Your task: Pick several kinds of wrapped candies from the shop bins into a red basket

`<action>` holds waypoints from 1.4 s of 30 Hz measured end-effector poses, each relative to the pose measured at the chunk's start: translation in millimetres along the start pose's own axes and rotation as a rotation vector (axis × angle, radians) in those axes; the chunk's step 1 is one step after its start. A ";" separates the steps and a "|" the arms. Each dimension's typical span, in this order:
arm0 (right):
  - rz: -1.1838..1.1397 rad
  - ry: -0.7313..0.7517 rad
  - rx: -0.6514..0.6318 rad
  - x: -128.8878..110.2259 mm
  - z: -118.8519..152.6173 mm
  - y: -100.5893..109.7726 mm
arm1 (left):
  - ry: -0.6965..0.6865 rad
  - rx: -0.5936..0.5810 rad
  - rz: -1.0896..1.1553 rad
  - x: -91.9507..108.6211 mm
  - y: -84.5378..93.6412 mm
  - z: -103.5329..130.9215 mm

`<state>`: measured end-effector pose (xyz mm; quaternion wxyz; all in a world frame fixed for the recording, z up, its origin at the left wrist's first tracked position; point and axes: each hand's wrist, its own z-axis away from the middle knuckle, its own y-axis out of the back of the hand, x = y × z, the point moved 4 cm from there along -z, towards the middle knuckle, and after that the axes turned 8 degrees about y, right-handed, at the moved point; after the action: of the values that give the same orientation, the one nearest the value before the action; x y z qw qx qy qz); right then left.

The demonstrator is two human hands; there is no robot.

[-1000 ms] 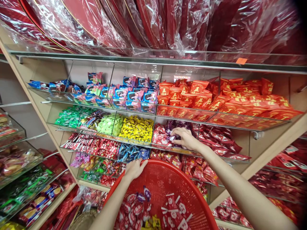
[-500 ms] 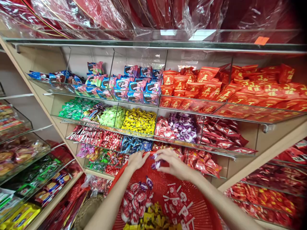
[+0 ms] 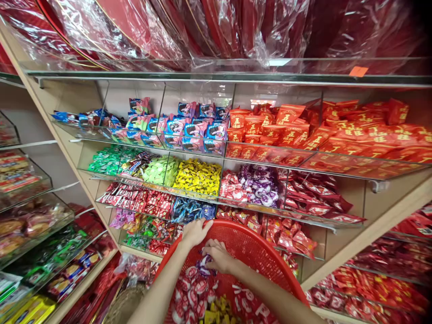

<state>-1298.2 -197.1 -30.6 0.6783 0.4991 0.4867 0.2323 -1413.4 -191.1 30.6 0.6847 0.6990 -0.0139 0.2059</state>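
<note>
My left hand (image 3: 195,232) grips the far rim of a red plastic basket (image 3: 266,249), thumb lying along the edge. Inside the basket, my right hand (image 3: 218,255) is lowered with curled fingers round purple-and-white wrapped candies (image 3: 204,265), just above the others. Beneath and nearer me lie red-and-white wrapped candies (image 3: 192,292), yellow wrapped candies (image 3: 221,310) in the middle, and red-and-white packets (image 3: 251,302) on the right, partly covered by my right forearm.
Ahead, a tiered shelf (image 3: 189,148) with clear dividers holds purple candies (image 3: 261,185), yellow candies (image 3: 197,177), blue-and-pink packets (image 3: 195,128) and orange-red packets (image 3: 290,117). A glass shelf (image 3: 216,77) runs above. Wooden side panels (image 3: 371,238) flank it. A woven basket (image 3: 124,306) stands low left.
My right hand has moved down from the basket's rim level into the basket with the purple candies. My left hand stays on the rim. The view has shifted slightly.
</note>
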 end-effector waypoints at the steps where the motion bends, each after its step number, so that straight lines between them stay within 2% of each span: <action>1: -0.001 -0.004 -0.001 -1.2 0.5 -0.3 | 0.002 -0.005 0.001 0.0 0.1 -0.1; 3: 0.030 0.019 0.011 -7.5 5.2 8.5 | -0.002 -0.002 0.003 0.3 0.8 -0.3; 5: 0.089 0.074 0.049 -18.8 14.4 30.7 | -0.008 0.007 0.003 0.6 1.5 -0.7; 10: 0.132 0.196 0.250 -54.0 50.0 121.3 | -0.012 -0.012 0.008 -0.4 0.0 -2.3; 12: 0.117 0.191 0.349 -61.3 64.3 157.9 | -0.017 -0.011 0.013 -0.6 -0.6 -3.1; 16: 0.225 0.139 0.513 -52.2 80.4 216.1 | 0.008 -0.024 0.013 -1.7 -2.0 -4.3; 20: 0.491 0.061 0.569 -17.9 70.6 253.9 | 0.020 -0.007 0.006 -2.0 -1.9 -4.1; 25: 0.693 -0.135 0.547 24.8 34.1 279.8 | 0.010 0.019 0.014 -2.5 -0.7 -3.2; 29: 0.693 -0.251 0.451 50.3 4.0 287.5 | -0.011 0.028 0.023 -2.4 0.4 -3.3; 32: 0.673 -0.278 0.408 65.9 -9.8 290.9 | 0.003 0.019 0.027 -2.9 0.6 -3.3; 36: 0.663 -0.253 0.342 76.3 -13.6 293.1 | -0.004 0.009 0.037 -2.7 1.4 -2.8; 42: 0.662 -0.222 0.273 72.0 1.6 297.1 | -0.013 -0.001 0.029 -2.7 2.2 -2.4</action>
<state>-1216.0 -23.2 207.0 0.5421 0.7376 0.2489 0.3164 -1417.2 -189.6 31.8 0.6819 0.6997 -0.0287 0.2113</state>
